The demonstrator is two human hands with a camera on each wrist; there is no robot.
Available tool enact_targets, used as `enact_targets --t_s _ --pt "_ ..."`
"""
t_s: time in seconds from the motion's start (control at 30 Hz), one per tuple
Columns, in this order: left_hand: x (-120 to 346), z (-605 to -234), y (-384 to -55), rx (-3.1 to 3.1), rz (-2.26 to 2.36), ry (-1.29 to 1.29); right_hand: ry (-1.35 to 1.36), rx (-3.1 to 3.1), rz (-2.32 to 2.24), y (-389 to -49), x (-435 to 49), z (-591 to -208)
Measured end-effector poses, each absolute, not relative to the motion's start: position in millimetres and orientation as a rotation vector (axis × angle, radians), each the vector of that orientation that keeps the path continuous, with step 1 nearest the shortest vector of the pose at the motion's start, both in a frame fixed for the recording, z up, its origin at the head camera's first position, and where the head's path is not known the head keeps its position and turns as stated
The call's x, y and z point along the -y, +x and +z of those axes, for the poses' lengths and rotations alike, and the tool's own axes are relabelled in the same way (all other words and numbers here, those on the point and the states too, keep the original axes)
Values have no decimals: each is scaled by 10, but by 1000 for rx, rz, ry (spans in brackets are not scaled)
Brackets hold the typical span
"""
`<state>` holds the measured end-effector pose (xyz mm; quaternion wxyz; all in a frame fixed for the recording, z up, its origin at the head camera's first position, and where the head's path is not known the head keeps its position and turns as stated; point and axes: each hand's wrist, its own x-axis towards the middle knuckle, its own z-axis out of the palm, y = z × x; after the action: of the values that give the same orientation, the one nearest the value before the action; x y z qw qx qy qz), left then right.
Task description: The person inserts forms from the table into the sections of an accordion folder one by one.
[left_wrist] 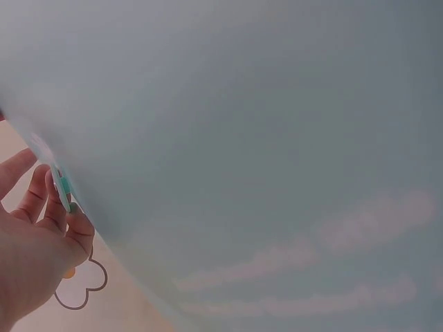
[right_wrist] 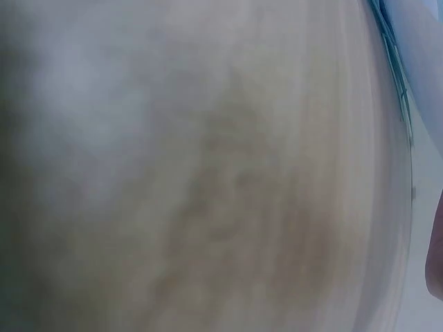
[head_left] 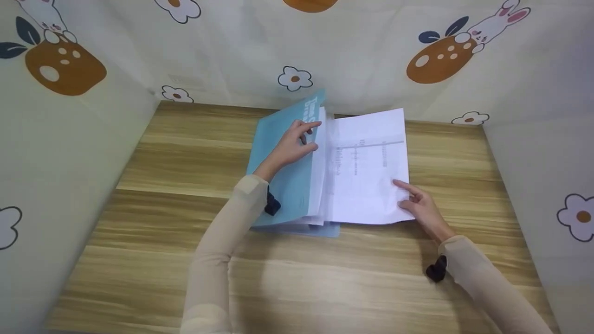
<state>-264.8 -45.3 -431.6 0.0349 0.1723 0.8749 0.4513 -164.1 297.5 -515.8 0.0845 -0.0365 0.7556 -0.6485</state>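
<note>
A light blue folder (head_left: 283, 185) with white lettering lies opened on the wooden table, its front cover raised at a slant. My left hand (head_left: 293, 144) is at the cover's free edge. The left wrist view shows the fingers and thumb of that hand (left_wrist: 48, 228) pinching the edge by a small teal piece (left_wrist: 64, 185), while the blue cover (left_wrist: 263, 152) fills most of the picture. My right hand (head_left: 420, 206) pinches the lower right edge of a white printed sheet (head_left: 366, 185), thumb and forefinger showing on its face. More white pages (head_left: 318, 176) stand between cover and sheet.
The wooden table (head_left: 352, 278) extends around the folder on all sides. Pale cloth walls (head_left: 232, 55) printed with flowers, rabbits and orange fruit rise at the back and both sides. Close behind the folder's top edge stands the back wall. A dark band piece (head_left: 436, 269) hangs at the right wrist.
</note>
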Motion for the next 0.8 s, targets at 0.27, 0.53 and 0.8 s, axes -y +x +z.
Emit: enact_targets --t_s 0.27,0.53,0.8 --pt "462 -4321 -2651 -2673 1404 555 -72 -2209 -1944 -1700 -2885 -5167" --pt "463 -4340 -2662 -2690 1413 599 -83 -2168 -1948 -1732 -2769 -5168" --pt "457 -4324 -2653 -2695 1386 550 -85 -2068 -2004 -1738 -2669 -5168"
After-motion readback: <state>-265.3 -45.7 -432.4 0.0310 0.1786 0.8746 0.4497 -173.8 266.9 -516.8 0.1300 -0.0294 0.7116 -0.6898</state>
